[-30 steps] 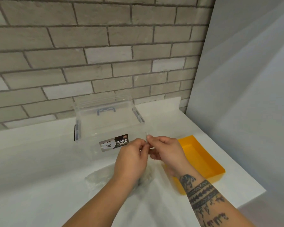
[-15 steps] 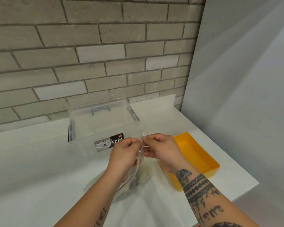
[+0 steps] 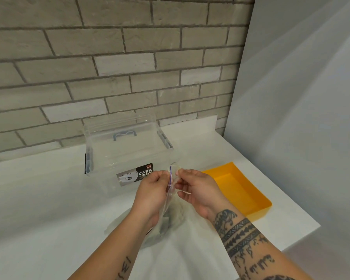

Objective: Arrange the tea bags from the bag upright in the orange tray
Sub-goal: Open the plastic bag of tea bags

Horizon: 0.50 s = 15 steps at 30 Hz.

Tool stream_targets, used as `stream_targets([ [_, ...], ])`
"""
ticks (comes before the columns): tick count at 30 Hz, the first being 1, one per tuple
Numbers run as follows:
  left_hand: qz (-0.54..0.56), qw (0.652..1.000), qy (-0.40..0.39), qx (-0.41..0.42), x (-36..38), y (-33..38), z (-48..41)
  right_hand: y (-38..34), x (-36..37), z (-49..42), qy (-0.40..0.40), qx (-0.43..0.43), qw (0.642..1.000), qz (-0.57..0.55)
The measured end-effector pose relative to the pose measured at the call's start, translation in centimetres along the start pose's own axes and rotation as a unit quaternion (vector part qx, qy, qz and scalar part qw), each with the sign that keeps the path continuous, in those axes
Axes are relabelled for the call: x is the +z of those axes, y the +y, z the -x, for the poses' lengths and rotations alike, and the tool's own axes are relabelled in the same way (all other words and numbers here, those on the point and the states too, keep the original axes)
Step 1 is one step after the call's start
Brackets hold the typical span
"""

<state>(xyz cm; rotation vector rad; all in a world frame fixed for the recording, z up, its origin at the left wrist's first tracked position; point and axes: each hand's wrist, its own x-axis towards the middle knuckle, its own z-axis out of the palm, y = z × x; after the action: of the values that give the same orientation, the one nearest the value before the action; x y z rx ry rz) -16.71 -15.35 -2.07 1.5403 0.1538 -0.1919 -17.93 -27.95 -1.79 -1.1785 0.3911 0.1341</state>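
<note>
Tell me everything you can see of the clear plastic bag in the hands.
The bag is thin clear plastic with a purple zip line along its top. Its mouth is held up, and its lower part sags toward the counter with pale contents bunched inside. The left hand and the right hand each pinch one side of the mouth.

We read "CASA BOX" in white letters on the dark label (image 3: pixel 134 174) stuck to the front of the clear storage box (image 3: pixel 127 146), just left of the frame's centre; the small orange badge (image 3: pixel 149 165) at that label's upper right is too tiny to read, as is the forearm tattoo lettering (image 3: pixel 257 261)
</note>
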Motion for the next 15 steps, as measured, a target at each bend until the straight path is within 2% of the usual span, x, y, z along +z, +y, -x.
stream_targets([
  [3,-0.015,0.999,0.023,0.022,-0.1,0.0,0.2,0.1,0.7,0.8,0.055,-0.054,0.99,0.117],
  [6,0.014,0.998,0.04,0.038,0.2,0.0,0.4,0.2,1.4,2.2,0.057,-0.071,0.979,0.182],
  [12,0.058,0.997,0.028,0.044,0.1,-0.4,0.7,0.2,1.3,2.6,0.062,-0.05,0.983,0.165],
  [15,0.054,0.998,0.025,0.038,-0.1,-0.5,0.6,0.5,0.4,2.4,0.025,-0.02,0.992,0.12],
])
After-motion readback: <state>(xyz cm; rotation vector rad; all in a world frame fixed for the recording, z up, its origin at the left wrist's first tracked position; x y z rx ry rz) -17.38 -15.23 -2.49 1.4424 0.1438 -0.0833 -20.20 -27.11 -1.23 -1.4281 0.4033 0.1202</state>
